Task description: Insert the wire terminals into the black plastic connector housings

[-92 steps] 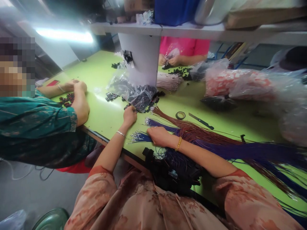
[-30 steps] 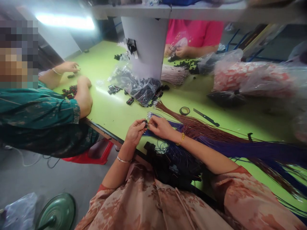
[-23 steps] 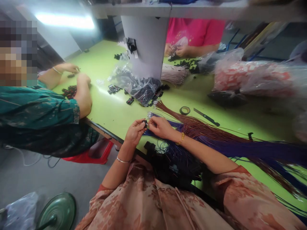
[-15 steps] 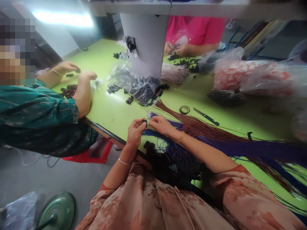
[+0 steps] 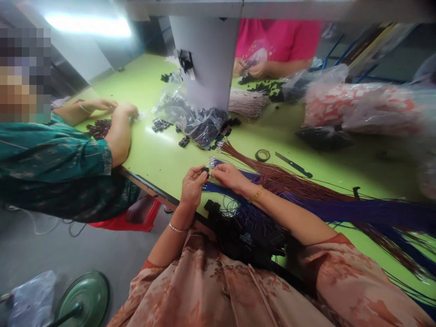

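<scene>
My left hand (image 5: 191,183) pinches a small black connector (image 5: 205,170) above the near edge of the green table (image 5: 160,156). Right against it, my right hand (image 5: 229,175) pinches a thin wire end at the connector. Under my right wrist lie bundles of blue wires (image 5: 340,211) and brown wires (image 5: 272,175), their metal-tipped ends fanned toward my hands. A heap of black connectors with wires attached (image 5: 248,236) rests at the table edge against my lap.
A clear bag of black connectors (image 5: 197,127) lies by a white post (image 5: 207,63). A tape roll (image 5: 262,155) and a black blade (image 5: 293,165) lie beyond the wires. A person in teal sits at left, one in pink opposite. Plastic bags (image 5: 357,109) fill the right.
My left hand came back from the bag of connectors with one and met my right hand, which lifted off the wire bundle. Over the last second both hands have barely shifted.
</scene>
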`<state>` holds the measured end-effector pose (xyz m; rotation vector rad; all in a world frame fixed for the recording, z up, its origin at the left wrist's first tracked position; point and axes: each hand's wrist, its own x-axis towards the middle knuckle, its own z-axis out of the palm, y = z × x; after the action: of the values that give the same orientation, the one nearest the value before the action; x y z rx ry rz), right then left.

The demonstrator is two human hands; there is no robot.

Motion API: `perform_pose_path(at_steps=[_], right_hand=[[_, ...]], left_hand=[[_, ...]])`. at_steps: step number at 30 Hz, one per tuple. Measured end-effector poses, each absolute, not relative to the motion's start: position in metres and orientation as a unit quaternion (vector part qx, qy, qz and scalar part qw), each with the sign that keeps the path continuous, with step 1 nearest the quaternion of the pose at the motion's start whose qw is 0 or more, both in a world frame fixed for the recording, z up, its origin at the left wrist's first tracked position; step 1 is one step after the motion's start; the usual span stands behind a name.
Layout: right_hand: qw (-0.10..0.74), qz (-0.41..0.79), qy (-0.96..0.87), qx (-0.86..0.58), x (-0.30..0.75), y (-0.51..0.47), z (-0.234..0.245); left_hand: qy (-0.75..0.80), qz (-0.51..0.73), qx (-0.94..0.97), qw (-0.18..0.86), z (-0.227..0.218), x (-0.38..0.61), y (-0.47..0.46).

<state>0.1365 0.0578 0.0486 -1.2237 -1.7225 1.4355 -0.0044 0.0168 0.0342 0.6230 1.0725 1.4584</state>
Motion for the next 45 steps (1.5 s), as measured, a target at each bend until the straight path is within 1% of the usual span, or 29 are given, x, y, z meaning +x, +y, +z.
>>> perform_pose_path(at_steps=[2, 6, 9, 11, 14, 15, 17, 21, 23, 26, 32, 38, 43, 45], right_hand=[[0.287, 0.544, -0.639, -0.462, 0.137, 0.059, 0.048], [0.299, 0.487, -0.681, -0.458, 0.138, 0.059, 0.053], [0.306, 0.482, -0.685, -0.452, 0.138, 0.057, 0.055], [0.302, 0.53, -0.652, -0.45, 0.138, 0.056, 0.055], [0.283, 0.637, -0.571, -0.433, 0.137, 0.056, 0.051], [0.281, 0.652, -0.558, -0.43, 0.137, 0.057, 0.05], [0.293, 0.621, -0.58, -0.437, 0.138, 0.058, 0.049], [0.305, 0.471, -0.693, -0.453, 0.139, 0.059, 0.051], [0.301, 0.432, -0.722, -0.449, 0.14, 0.058, 0.052], [0.297, 0.415, -0.735, -0.446, 0.139, 0.058, 0.053], [0.277, 0.452, -0.722, -0.444, 0.137, 0.057, 0.049], [0.287, 0.356, -0.791, -0.406, 0.139, 0.051, 0.053], [0.248, 0.304, -0.818, -0.421, 0.137, 0.045, 0.052], [0.222, 0.301, -0.827, -0.42, 0.139, 0.048, 0.053]], left_hand=[[0.444, 0.622, 0.251, 0.594, 0.035, -0.006, 0.018], [0.427, 0.615, 0.241, 0.617, 0.034, -0.009, 0.019], [0.425, 0.615, 0.242, 0.618, 0.033, -0.008, 0.017], [0.426, 0.622, 0.25, 0.608, 0.032, -0.006, 0.016], [0.432, 0.639, 0.26, 0.581, 0.031, -0.003, 0.016], [0.433, 0.644, 0.26, 0.575, 0.031, -0.003, 0.016], [0.433, 0.647, 0.252, 0.575, 0.03, -0.004, 0.016], [0.426, 0.641, 0.228, 0.597, 0.028, -0.008, 0.017], [0.423, 0.638, 0.225, 0.603, 0.027, -0.01, 0.017], [0.424, 0.635, 0.234, 0.602, 0.027, -0.01, 0.016], [0.429, 0.633, 0.293, 0.574, 0.027, -0.004, 0.013], [0.439, 0.631, 0.279, 0.576, 0.024, -0.006, 0.014], [0.444, 0.616, 0.284, 0.586, 0.025, -0.005, 0.013], [0.45, 0.607, 0.29, 0.588, 0.025, -0.004, 0.011]])
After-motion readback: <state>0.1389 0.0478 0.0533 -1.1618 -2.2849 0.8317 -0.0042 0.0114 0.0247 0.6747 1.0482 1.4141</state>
